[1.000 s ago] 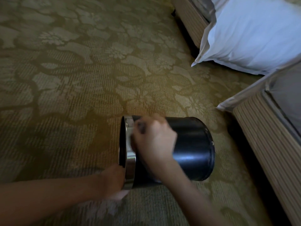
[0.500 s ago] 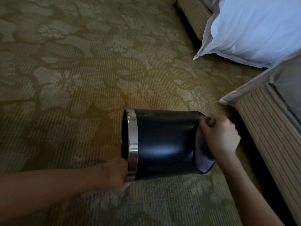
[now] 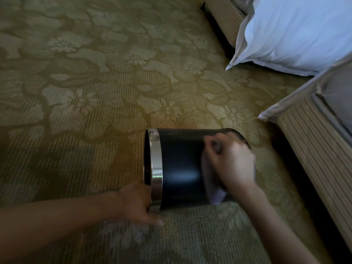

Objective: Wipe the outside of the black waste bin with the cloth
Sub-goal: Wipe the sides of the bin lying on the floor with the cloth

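A bedroom, likely a hotel's: patterned carpet (image 3: 95,92), a white pillow (image 3: 297,33), and striped bed bases (image 3: 314,141).

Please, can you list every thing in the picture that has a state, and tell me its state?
Bin: lying on its side on the carpet, open end to the left.
Cloth: pressed on the bin's side near its base.
Left hand: gripping the bin's metal rim.
Right hand: closed on the cloth.
Pillow: on the floor, leaning against the bed.
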Tool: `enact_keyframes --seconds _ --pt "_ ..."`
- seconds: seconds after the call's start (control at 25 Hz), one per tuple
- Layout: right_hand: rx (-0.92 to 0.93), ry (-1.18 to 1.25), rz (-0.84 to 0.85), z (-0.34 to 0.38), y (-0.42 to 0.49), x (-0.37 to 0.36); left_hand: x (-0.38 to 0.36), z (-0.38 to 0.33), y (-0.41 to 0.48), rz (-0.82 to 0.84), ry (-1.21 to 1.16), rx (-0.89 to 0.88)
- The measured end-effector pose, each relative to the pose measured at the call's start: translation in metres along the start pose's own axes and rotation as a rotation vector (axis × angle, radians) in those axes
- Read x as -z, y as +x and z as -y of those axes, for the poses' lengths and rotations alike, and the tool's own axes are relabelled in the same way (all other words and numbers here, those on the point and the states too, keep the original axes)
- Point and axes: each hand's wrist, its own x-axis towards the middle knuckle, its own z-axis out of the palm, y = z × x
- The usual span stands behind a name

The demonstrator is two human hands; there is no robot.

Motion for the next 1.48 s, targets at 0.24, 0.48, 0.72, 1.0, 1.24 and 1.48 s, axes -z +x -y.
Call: enact_keyframes --seconds 0.24,0.48,0.72,1.0,1.24,1.48 --pt "-0.276 0.055 -0.016 -0.070 -0.008 0.021 0.051 -0.026 -0.024 -0.325 -0.170 -0.326" --pt "-0.255 0.116 -0.011 -0.041 -0.004 0.019 0.039 -0.035 -0.020 -0.493 -0.490 -0.230" --pt "0.304 0.108 0.063 0.095 -0.002 -0.018 0.034 -0.027 -0.018 -0.499 -0.470 -0.266" --pt "-0.109 -0.059 0.023 -0.048 0.011 0.018 0.039 -0.036 -0.022 -0.505 -0.454 -0.327" --pt "-0.261 -0.064 0.090 -0.048 0.020 0.017 0.028 -0.027 -0.022 -0.485 -0.413 -0.318" --pt "0.075 0.122 0.311 0.078 0.016 -0.003 0.017 -0.020 -0.014 -0.489 -0.387 -0.373"
